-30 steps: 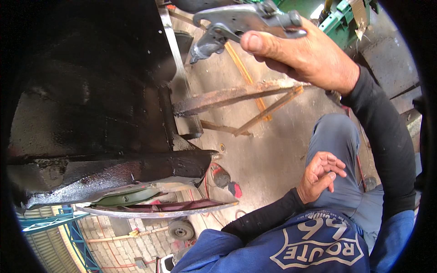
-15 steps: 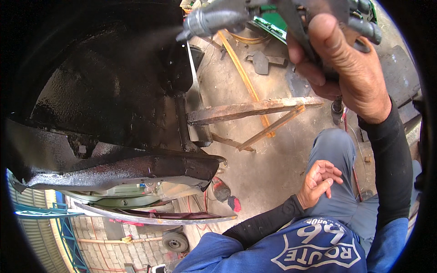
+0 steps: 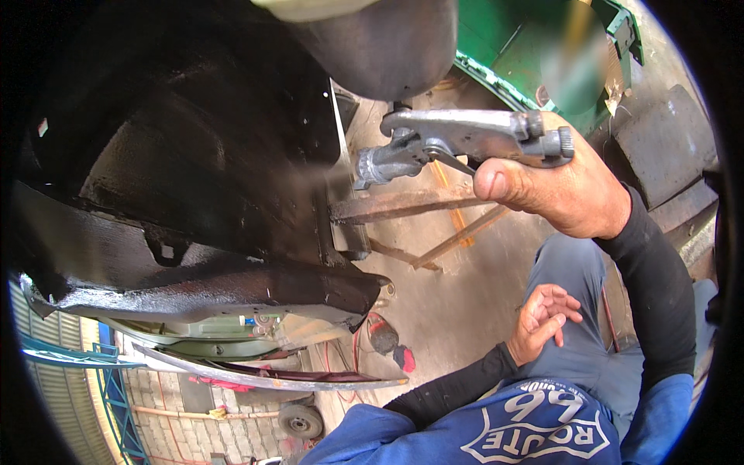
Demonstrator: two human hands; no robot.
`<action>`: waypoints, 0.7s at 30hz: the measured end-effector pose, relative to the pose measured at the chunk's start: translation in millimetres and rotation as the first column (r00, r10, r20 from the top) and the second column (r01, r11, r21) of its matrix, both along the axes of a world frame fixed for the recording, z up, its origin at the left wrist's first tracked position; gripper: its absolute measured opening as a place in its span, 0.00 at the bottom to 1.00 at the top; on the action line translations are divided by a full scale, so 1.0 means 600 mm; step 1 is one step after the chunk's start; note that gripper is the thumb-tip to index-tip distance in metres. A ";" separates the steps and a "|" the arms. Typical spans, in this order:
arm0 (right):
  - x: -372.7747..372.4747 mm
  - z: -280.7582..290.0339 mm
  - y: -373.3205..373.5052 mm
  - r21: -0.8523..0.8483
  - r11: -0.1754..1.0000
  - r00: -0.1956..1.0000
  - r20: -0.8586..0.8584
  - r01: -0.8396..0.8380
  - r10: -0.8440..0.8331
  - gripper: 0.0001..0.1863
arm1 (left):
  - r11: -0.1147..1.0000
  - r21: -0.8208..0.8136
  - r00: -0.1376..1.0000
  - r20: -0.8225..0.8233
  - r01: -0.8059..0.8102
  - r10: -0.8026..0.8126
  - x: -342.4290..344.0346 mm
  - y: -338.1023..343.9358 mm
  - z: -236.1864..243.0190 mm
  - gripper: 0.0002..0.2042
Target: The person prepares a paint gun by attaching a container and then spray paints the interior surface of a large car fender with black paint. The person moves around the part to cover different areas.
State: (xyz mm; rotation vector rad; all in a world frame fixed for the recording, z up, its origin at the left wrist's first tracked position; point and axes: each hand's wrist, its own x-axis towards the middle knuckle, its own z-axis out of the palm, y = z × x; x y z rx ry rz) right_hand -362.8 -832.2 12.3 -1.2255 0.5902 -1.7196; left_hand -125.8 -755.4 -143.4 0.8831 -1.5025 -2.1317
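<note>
1. Head view: a spray gun point(image 3: 480, 130) is held up in the right hand point(image 3: 577, 198), its nozzle point(image 3: 370, 169) near but apart from the black-coated metal panel point(image 3: 232, 155) to its left.
2. It should handle as a stiff, fairly dense metal tool; the grey cup point(image 3: 380, 50) above probably makes it top-heavy, and wet coating would make it slippery.
3. Nozzle and adjusting knobs point(image 3: 564, 143) look likeliest to suffer from knocks, so the handle, hidden in the palm, seems the best hold.
4. Right grip: clamped around the gun, thumb toward the camera; the other fingers are hidden, so whether they squeeze the trigger cannot be told.
5. Left hand point(image 3: 539, 325): fingers loosely curled, grip slack, holding nothing, over the grey-trousered leg point(image 3: 570, 267); whether it touches the cloth is unclear.
</note>
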 end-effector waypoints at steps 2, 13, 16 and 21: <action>-0.007 0.009 0.005 -0.015 0.998 0.997 0.037 0.067 -0.066 0.38 | 1.000 0.000 1.000 -0.009 0.012 -0.012 0.000 -0.002 -0.001 0.20; -0.039 0.048 0.049 0.178 0.842 0.853 0.028 0.509 -0.522 0.35 | 1.000 0.001 0.999 -0.039 0.031 -0.031 0.003 -0.003 -0.005 0.20; -0.045 0.060 0.063 0.058 0.909 0.911 -0.010 0.413 -0.413 0.38 | 1.000 0.008 0.999 -0.040 0.028 -0.028 0.004 -0.002 -0.006 0.20; -0.039 0.069 0.082 0.118 0.947 0.954 -0.020 0.298 -0.298 0.43 | 0.999 0.015 0.999 -0.046 0.029 -0.028 0.005 -0.002 -0.009 0.20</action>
